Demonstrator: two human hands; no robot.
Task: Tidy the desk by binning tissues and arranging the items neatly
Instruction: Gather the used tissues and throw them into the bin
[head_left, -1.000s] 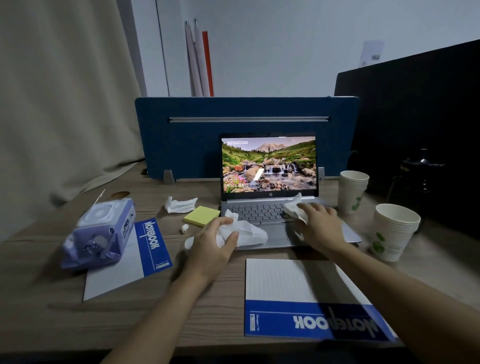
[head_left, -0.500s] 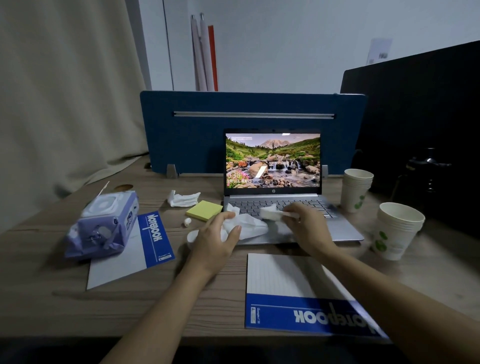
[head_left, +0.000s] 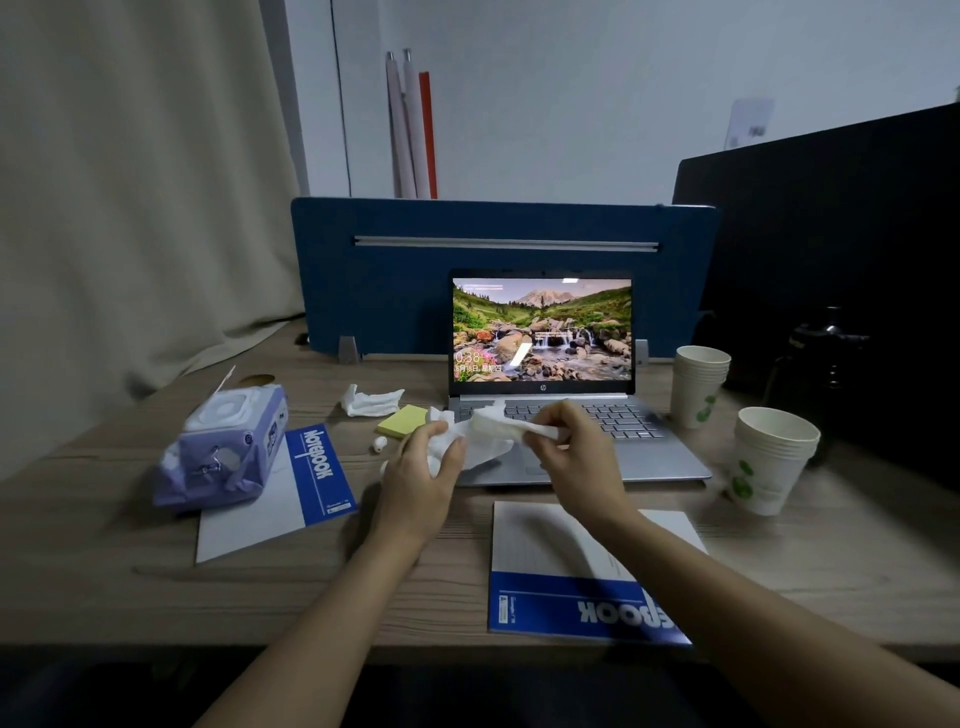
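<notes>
My left hand (head_left: 423, 480) grips a crumpled white tissue (head_left: 452, 441) just left of the open laptop (head_left: 644, 447). My right hand (head_left: 576, 457) pinches a second white tissue (head_left: 511, 427) above the laptop's left keyboard edge and holds it against the first one. A third crumpled tissue (head_left: 370, 401) lies on the wooden desk (head_left: 104, 587) behind a yellow sticky-note pad (head_left: 401, 420). A small white earbud (head_left: 380, 443) lies beside the pad.
A purple wet-wipe pack (head_left: 228, 447) rests on a blue notebook (head_left: 291, 493) at left. Another blue notebook (head_left: 571, 571) lies at the front edge. Two stacks of paper cups (head_left: 698, 384) (head_left: 769, 457) stand right. A blue divider (head_left: 498, 270) closes the back.
My right hand lifted its tissue off the keyboard and carried it left to meet the tissue in my left hand. My left hand raised its tissue slightly off the desk.
</notes>
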